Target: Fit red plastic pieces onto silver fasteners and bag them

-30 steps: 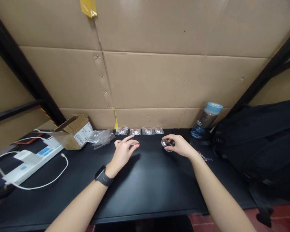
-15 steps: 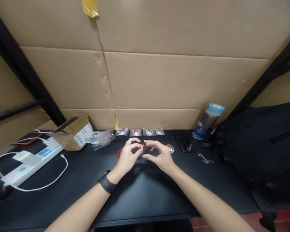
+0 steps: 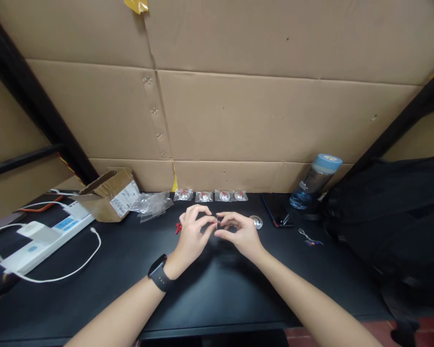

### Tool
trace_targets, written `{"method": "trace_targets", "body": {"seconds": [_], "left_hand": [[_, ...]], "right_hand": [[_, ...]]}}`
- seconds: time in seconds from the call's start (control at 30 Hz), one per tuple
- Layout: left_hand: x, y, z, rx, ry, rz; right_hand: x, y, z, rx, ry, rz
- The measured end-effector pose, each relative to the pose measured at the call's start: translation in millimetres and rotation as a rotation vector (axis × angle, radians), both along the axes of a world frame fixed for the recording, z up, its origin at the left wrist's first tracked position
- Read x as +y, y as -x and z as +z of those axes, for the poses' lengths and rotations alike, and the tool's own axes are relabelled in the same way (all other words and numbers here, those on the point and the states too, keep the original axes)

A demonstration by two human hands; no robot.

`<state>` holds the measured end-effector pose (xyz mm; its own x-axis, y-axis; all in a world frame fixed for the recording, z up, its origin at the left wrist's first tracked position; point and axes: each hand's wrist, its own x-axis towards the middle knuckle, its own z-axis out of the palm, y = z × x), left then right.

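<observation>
Above the black table, my right hand [image 3: 241, 232] grips a thin round disc [image 3: 217, 224] by its edge between thumb and fingers. The disc stands upright, seen nearly edge-on. Facing it from the other side, my left hand [image 3: 194, 229] is closed in a pinch, with a bit of red showing at the fingertips; it looks like a small red piece, partly hidden. Loose red pieces [image 3: 178, 228] lie on the table just left of my left hand. Beyond my right hand rests a clear round part [image 3: 256, 221].
Several clear packets [image 3: 204, 196] with red items line the back wall. Leftward are a cardboard box [image 3: 110, 200], plastic bags [image 3: 152, 205] and a power strip [image 3: 47, 246]. To the right are a phone [image 3: 278, 212], a bottle [image 3: 313, 183], a keychain [image 3: 311, 239] and a black bag [image 3: 386, 226].
The disc has turned and now shows thinner, closer to edge-on. A bit of red now shows at my left fingertips. The view has shifted slightly; the hands stay close together.
</observation>
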<state>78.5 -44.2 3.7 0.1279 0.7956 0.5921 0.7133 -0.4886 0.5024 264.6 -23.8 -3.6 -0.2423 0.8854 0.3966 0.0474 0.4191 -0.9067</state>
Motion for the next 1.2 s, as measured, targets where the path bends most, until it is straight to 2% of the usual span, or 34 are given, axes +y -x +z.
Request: {"method": "trace_targets", "body": {"seconds": [0.1, 0.23, 0.47, 0.67, 0.97, 1.2], "left_hand": [[1, 1, -1.4, 0.017, -0.026, -0.015], [2, 2, -1.7, 0.069, -0.029, -0.038], [4, 5, 1.4, 0.064, 0.113, -0.097], [5, 7, 4.2, 0.102, 0.123, -0.157], [6, 5, -2.4, 0.096, 0.078, -0.085], [4, 3, -5.0, 0.106, -0.048, -0.022]], "right_hand": [[0, 0, 0.2, 0.047, 0.075, 0.053], [2, -1, 0.1, 0.061, 0.084, 0.110], [6, -5, -3.9, 0.048, 0.068, 0.107], [10, -8, -7.2, 0.042, 0.078, 0.101], [8, -6, -6.9, 0.040, 0.087, 0.110], [7, -4, -4.9, 0.041, 0.071, 0.104]]}}
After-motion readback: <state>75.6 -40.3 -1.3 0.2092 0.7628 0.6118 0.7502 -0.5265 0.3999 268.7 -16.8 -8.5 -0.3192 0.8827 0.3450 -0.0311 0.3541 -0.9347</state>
